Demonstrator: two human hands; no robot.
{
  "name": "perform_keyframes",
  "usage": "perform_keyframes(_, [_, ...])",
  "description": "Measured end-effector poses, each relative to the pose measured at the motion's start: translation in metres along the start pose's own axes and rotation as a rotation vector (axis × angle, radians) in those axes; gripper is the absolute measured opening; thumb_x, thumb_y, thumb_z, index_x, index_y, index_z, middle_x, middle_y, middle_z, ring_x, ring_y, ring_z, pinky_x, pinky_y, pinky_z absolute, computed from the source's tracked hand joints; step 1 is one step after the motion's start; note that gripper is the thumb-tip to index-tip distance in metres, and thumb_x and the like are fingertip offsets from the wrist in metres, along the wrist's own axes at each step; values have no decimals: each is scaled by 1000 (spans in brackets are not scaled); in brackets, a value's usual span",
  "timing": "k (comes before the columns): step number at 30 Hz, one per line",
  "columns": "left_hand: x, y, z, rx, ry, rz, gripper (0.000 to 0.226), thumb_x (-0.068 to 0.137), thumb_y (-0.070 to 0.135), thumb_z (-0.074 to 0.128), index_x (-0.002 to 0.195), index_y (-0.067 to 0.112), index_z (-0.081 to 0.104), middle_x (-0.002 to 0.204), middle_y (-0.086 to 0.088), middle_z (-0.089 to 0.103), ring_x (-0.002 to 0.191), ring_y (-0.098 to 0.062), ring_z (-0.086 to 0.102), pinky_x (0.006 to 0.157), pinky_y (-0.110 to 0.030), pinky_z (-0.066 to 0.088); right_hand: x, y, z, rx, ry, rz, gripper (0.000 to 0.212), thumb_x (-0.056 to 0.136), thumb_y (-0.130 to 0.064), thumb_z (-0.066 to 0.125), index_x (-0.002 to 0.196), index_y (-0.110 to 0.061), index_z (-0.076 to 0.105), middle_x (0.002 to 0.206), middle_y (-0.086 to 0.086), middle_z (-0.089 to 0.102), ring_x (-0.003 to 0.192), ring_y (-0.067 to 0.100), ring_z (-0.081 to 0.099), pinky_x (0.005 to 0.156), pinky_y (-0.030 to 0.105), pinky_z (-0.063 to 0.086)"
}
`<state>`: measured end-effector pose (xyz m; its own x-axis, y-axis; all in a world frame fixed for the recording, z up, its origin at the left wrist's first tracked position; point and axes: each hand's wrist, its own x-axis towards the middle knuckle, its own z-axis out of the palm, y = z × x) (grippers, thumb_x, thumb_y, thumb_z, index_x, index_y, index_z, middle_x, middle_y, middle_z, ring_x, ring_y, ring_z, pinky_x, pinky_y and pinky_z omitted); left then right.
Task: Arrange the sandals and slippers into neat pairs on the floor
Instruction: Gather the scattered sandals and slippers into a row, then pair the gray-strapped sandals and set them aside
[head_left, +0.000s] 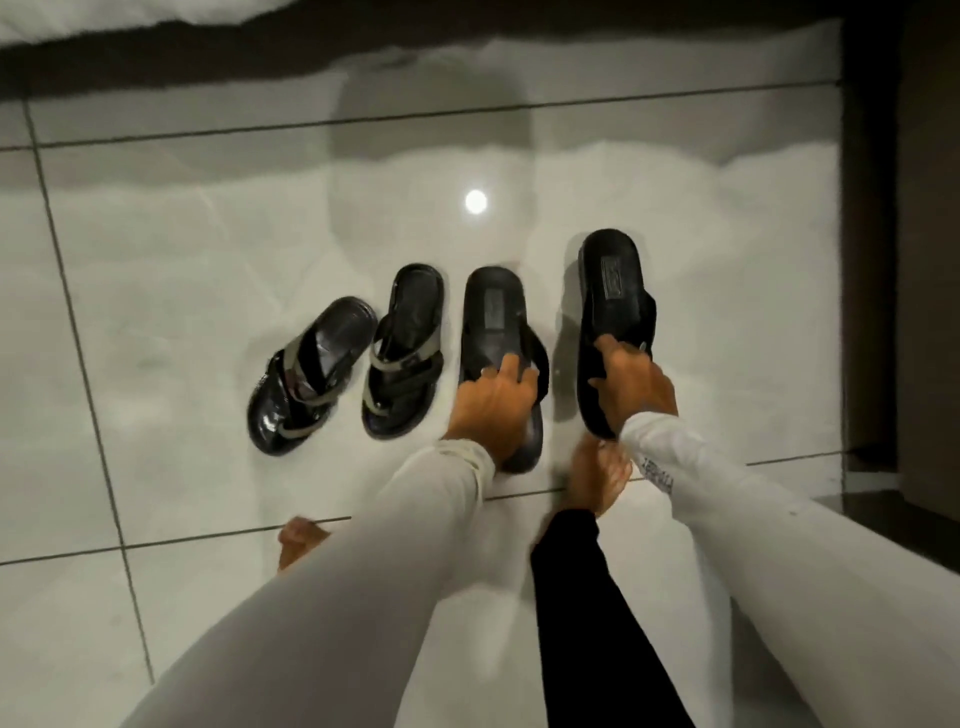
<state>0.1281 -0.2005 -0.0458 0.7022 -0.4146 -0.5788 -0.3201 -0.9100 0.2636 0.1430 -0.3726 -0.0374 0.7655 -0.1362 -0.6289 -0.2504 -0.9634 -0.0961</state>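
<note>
Two black slippers with wide straps lie heel-away on the white tiled floor. My left hand grips the strap of the left slipper. My right hand holds the right slipper by its strap, a gap apart from the other and set a little farther away. To their left lie two glossy black sandals with grey straps: one nearly parallel to the slippers, the other angled with its toe end toward the lower left.
My bare feet stand on the tiles just below the footwear. A dark door frame or cabinet edge runs down the right side. A dark strip crosses the floor at the top. A ceiling light reflects on the tile.
</note>
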Motion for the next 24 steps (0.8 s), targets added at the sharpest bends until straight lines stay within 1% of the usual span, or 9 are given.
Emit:
perform_keyframes(3, [41, 21, 3, 13, 9, 9, 33, 94, 15, 53, 126, 7, 52, 129, -18, 51, 98, -38, 63, 66, -44, 52, 29, 27, 1, -22, -13, -41, 35, 91, -10, 60, 124, -16, 51, 115, 16, 65, 100, 42, 65, 80, 45, 54])
perform_keyframes(6, [79, 36, 4, 9, 31, -11, 33, 95, 17, 54, 126, 7, 52, 127, -17, 53, 101, -36, 64, 73, -45, 55, 56, 45, 2, -70, -14, -96, 34, 89, -12, 62, 121, -18, 52, 112, 14, 66, 97, 41, 66, 76, 43, 52])
perform_keyframes(9, [106, 48, 9, -53, 48, 16, 35, 97, 18, 53, 131, 7, 51, 128, -15, 53, 103, -35, 66, 83, -45, 59, 78, 56, 2, -2, -26, -100, 30, 91, -12, 60, 120, -16, 53, 112, 14, 67, 96, 41, 66, 77, 44, 52])
perform_keyframes(11, [117, 63, 8, -126, 32, 29, 43, 98, 17, 52, 140, 8, 46, 134, -14, 51, 106, -35, 66, 88, -45, 58, 87, 71, -4, -18, -68, -120, 39, 91, -15, 62, 128, -17, 50, 119, 14, 65, 102, 41, 66, 81, 46, 53])
perform_keyframes(14, [103, 55, 12, -195, 8, -68, 55, 98, 20, 53, 150, 11, 36, 147, -14, 44, 116, -36, 62, 94, -47, 56, 85, 79, -6, -46, -124, -154, 56, 90, -16, 67, 140, -17, 42, 131, 13, 60, 111, 39, 64, 88, 47, 54])
perform_keyframes(17, [68, 35, 15, -141, -49, -179, 60, 98, 26, 52, 153, 14, 29, 154, -16, 37, 124, -37, 55, 94, -47, 51, 71, 85, -13, -121, -147, -187, 63, 91, -22, 67, 146, -15, 38, 138, 13, 55, 116, 37, 59, 94, 47, 51])
perform_keyframes(20, [28, -6, 21, -45, -155, -310, 63, 99, 32, 49, 154, 16, 25, 158, -14, 29, 131, -37, 47, 98, -50, 44, 51, 69, -11, -200, -194, -209, 70, 90, -31, 67, 150, -18, 33, 145, 13, 47, 123, 36, 54, 99, 46, 45])
perform_keyframes(22, [3, -42, 21, -18, -161, -384, 58, 96, 28, 52, 150, 16, 33, 152, -13, 37, 129, -37, 47, 97, -49, 44, 39, 47, -2, -213, -254, -217, 72, 91, -37, 64, 152, -19, 29, 149, 13, 41, 127, 36, 50, 101, 46, 43])
perform_keyframes(24, [-20, -84, 23, 40, -161, -401, 55, 91, 19, 55, 144, 14, 40, 143, -15, 45, 121, -38, 53, 93, -50, 47, 28, 19, 13, -169, -299, -224, 69, 93, -37, 62, 150, -19, 30, 149, 12, 38, 128, 35, 49, 101, 46, 45])
